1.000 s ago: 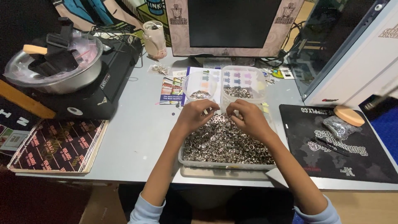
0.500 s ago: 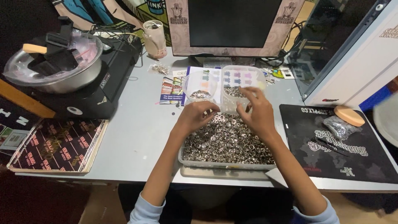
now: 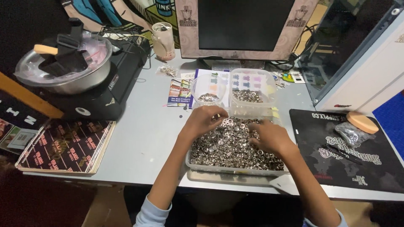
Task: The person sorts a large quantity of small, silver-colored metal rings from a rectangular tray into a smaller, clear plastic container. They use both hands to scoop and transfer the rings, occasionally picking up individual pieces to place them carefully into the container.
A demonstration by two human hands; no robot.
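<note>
A clear rectangular tray (image 3: pixel 235 170) near the table's front edge is heaped with small silver metal rings (image 3: pixel 229 145). My left hand (image 3: pixel 203 121) rests on the far left of the heap, fingers curled into the rings. My right hand (image 3: pixel 270 137) lies on the right side of the heap, fingers bent down among them. Behind the tray stand a round clear cup (image 3: pixel 208 89) and a square clear tub (image 3: pixel 251 90), each with some rings in the bottom. Whether either hand pinches a ring is hidden.
A monitor (image 3: pixel 246 26) stands at the back. A black machine with a metal bowl (image 3: pixel 67 67) occupies the left, with a dark printed pad (image 3: pixel 67 145) in front of it. A black mat (image 3: pixel 349 149) with a small bag and a tan disc lies right.
My right hand has come back from the square tub at the rear and dropped onto the right side of the ring heap. My left hand stays on the heap's far left.
</note>
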